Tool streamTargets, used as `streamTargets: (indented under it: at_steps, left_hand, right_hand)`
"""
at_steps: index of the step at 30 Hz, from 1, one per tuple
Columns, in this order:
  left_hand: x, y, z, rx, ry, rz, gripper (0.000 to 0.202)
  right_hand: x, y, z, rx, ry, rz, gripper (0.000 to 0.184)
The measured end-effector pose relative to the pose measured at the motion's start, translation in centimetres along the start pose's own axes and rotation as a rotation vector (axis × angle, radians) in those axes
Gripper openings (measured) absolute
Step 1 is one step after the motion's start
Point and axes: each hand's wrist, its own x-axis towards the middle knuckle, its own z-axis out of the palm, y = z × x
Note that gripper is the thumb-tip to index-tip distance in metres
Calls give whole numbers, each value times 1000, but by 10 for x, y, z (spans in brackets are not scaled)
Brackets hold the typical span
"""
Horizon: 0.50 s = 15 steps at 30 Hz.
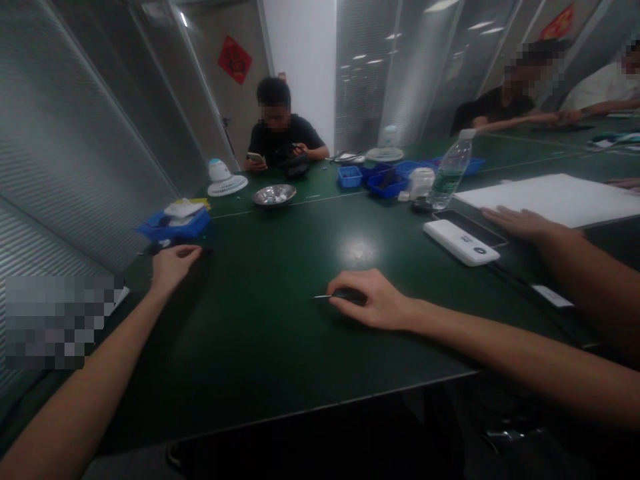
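My left hand (173, 262) rests on the dark green table (260, 347) at the left. Its fingers are curled over a small dark object that I cannot make out, just in front of a blue tray (170, 227) holding white pieces. My right hand (373, 301) lies near the table's middle, fingers closed on a thin dark tool (325, 296) whose metal tip points left. Both forearms reach in from the near edge.
A co-worker's hand (520, 223) lies flat at the right beside a white power bank (461, 243) and a white board (550, 197). Farther back stand a water bottle (451, 170), blue bins (387, 183), a metal bowl (274, 195) and a small fan (226, 181). Across the table a person (283, 137) holds a phone.
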Motion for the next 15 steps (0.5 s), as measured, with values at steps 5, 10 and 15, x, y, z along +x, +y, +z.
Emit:
streamTargets:
  at_steps: [5,10,15]
  left_hand:
    - [-1,3,1,-4,-9,6,41]
    - [-3,6,4,2,6,3,39]
    - [-4,7,7,-4,25,-9,39]
  right_hand:
    - [0,1,1,-2,-2,2,18]
    - [0,1,0,2,-16,8,19]
    - [0,1,0,6,-15,3,18]
